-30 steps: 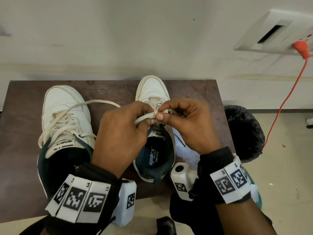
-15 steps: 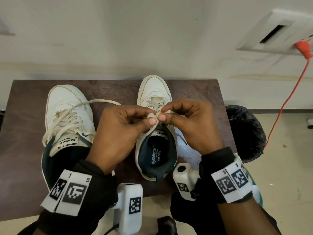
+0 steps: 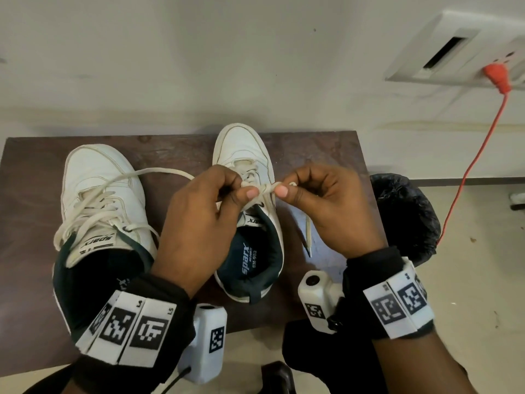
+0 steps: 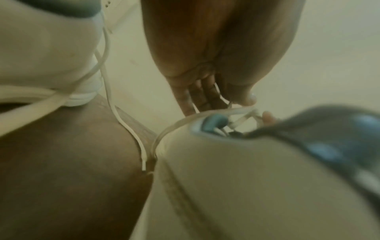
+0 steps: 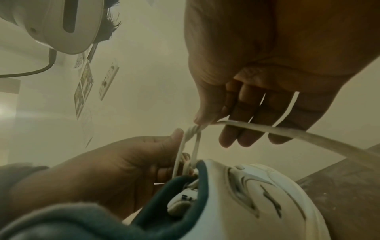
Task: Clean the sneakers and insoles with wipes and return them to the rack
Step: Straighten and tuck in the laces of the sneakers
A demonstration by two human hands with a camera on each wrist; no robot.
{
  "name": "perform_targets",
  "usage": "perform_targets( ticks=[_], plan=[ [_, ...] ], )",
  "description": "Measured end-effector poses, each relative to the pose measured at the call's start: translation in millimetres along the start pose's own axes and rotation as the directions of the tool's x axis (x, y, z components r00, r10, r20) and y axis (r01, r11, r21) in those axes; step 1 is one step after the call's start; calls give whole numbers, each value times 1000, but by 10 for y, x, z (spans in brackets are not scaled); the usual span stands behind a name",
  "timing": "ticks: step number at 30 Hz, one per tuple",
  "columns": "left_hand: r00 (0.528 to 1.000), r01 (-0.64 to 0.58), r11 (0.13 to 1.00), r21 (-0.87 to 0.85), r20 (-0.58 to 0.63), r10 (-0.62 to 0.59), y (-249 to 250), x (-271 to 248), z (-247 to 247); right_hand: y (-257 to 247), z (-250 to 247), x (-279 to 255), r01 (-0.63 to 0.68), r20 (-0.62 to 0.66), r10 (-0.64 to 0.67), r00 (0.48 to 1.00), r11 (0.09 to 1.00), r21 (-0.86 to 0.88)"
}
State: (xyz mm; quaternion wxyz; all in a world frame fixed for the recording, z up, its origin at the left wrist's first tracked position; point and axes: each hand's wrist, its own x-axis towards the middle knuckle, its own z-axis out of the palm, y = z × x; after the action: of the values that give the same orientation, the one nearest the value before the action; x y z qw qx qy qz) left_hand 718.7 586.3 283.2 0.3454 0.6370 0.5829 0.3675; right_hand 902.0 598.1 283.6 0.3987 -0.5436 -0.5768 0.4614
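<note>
Two white sneakers with dark green lining stand on a brown table (image 3: 326, 155). The left sneaker (image 3: 96, 194) has loose laces trailing over the tabletop. Over the right sneaker (image 3: 244, 149), both hands work its lace (image 3: 265, 189). My left hand (image 3: 204, 223) pinches the lace between thumb and forefinger. A few centimetres to the right, my right hand (image 3: 326, 206) pinches the same lace. In the right wrist view the lace (image 5: 191, 131) is twisted between the two thumbs above the sneaker (image 5: 257, 203). One lace end (image 3: 308, 237) hangs down beside the shoe.
A bin lined with a black bag (image 3: 406, 217) stands on the floor right of the table. A red cable (image 3: 480, 149) runs from a wall socket (image 3: 466, 49) down behind it. The wall rises just behind the table.
The hands have drawn slightly apart, stretching the twisted lace between them. The left wrist has turned a little; both sneakers stay in place.
</note>
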Motion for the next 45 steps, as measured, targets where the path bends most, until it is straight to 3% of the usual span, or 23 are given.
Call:
perform_targets(
  ticks=[3, 7, 12, 15, 17, 20, 22, 24, 28, 31, 34, 36, 38, 43, 45],
  plan=[
    [988, -143, 983, 118, -39, 149, -20, -2, 15, 5, 24, 4, 3, -20, -2, 1000, 1000, 18],
    [977, -190, 980, 66, -85, 196, -31, 3, 32, 16, 101, 15, -4, 3, 4, 1000, 999, 39],
    [990, -131, 984, -121, -69, 124, 2, 51, 24, 4, 133, 25, -10, 26, 9, 1000, 999, 35],
    [999, -37, 957, -287, -37, 28, 44, 47, -13, -6, 150, 25, -10, 34, 9, 999, 999, 34],
    [998, 29, 896, -443, -37, -51, 63, 55, -43, -2, 155, 35, -19, 17, 18, 1000, 999, 50],
    [987, 96, 710, -698, -28, -161, 57, 88, -75, -11, 137, 44, -42, -5, 43, 999, 998, 46],
    [977, 119, 607, -786, -16, -212, 50, 97, -80, -20, 93, 37, -56, -11, 56, 998, 998, -11],
    [959, 128, 575, -808, -46, -278, 34, 105, -104, -21, 20, 32, -78, -14, 78, 997, 996, -52],
    [886, 133, 603, -786, -179, -428, -74, 116, -165, 21, -120, 25, -123, -17, 121, 992, 987, -108],
    [837, 155, 683, -714, -273, -474, -144, 98, -124, 48, -123, 21, -148, -4, 150, 989, 973, -178],
    [874, 109, 834, -541, -348, -340, -171, 105, -73, 51, -82, 22, -130, -28, 127, 991, 967, -221],
    [917, 74, 900, -429, -326, -231, -181, 111, -69, 44, -67, 26, -109, -46, 102, 994, 972, -208],
    [937, 67, 912, -405, -289, -197, -197, 114, -66, 45, -61, 32, -128, -23, 126, 992, 976, -175],
    [961, 242, 861, -448, -10, -276, -186, 117, -76, 34, -6, 22, -206, 86, 220, 972, 966, -155],
    [959, 283, 896, -344, 85, -270, -213, 103, -98, 23, 30, 5, -230, 113, 249, 962, 961, -156]
  ],
)
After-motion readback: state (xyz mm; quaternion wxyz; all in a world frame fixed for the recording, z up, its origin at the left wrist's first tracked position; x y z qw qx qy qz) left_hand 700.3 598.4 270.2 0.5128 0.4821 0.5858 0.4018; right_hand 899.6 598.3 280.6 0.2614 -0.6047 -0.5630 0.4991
